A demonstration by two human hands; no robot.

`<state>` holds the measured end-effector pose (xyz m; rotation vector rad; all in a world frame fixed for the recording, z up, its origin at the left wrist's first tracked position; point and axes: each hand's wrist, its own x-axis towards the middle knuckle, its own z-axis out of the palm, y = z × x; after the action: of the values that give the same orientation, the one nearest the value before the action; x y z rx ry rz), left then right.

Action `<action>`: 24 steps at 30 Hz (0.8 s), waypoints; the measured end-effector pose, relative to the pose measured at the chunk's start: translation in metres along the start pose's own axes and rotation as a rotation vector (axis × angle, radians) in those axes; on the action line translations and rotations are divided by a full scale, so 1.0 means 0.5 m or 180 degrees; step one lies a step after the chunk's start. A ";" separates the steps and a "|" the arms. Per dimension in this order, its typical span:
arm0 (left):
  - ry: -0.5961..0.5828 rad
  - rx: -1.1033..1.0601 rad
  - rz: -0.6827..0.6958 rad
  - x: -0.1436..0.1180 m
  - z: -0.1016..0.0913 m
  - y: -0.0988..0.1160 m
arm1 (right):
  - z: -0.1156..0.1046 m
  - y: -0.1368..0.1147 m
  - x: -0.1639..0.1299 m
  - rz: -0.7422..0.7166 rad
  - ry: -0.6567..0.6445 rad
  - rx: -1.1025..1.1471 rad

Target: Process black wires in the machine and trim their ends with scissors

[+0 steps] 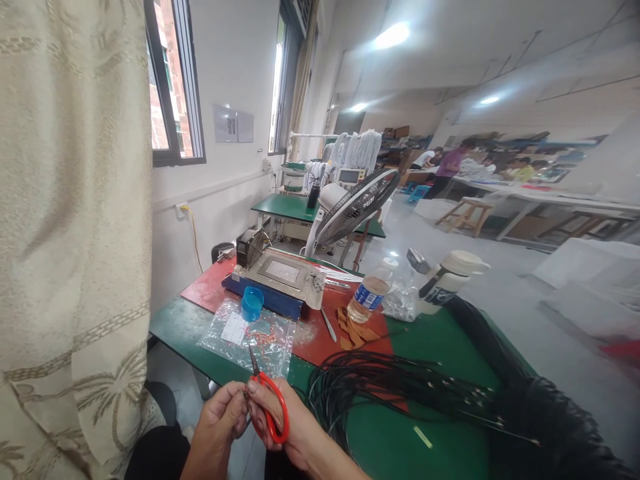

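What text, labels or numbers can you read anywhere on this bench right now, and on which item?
Nothing reads legibly.
Water bottle: blue label, print too blurred to read.
White slip inside the clear plastic bag: too small to read.
Dark band on the white container: marks blurred.
Wall plaque: unreadable.
Red-handled scissors in the right hand: no marking visible.

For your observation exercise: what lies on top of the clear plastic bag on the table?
On the clear plastic bag stands a blue cup; a white slip and small reddish bits show through it. The scissors cover its near edge.
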<state>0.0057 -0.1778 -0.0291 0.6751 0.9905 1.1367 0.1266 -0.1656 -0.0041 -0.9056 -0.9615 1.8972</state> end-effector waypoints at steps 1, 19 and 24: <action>-0.0038 -0.0056 -0.0060 -0.001 -0.001 0.001 | -0.001 0.001 0.000 -0.0003 0.0010 -0.0016; -0.0012 -0.0646 -0.0383 -0.005 -0.002 0.005 | 0.005 0.018 -0.006 -0.0225 0.0458 -0.0368; 0.0004 -0.0610 -0.0391 -0.009 -0.001 0.006 | 0.007 0.015 -0.009 -0.0259 0.0456 -0.0370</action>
<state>0.0038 -0.1810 -0.0256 0.4539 0.8983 1.1072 0.1228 -0.1734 -0.0080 -1.0398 -1.0144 1.6984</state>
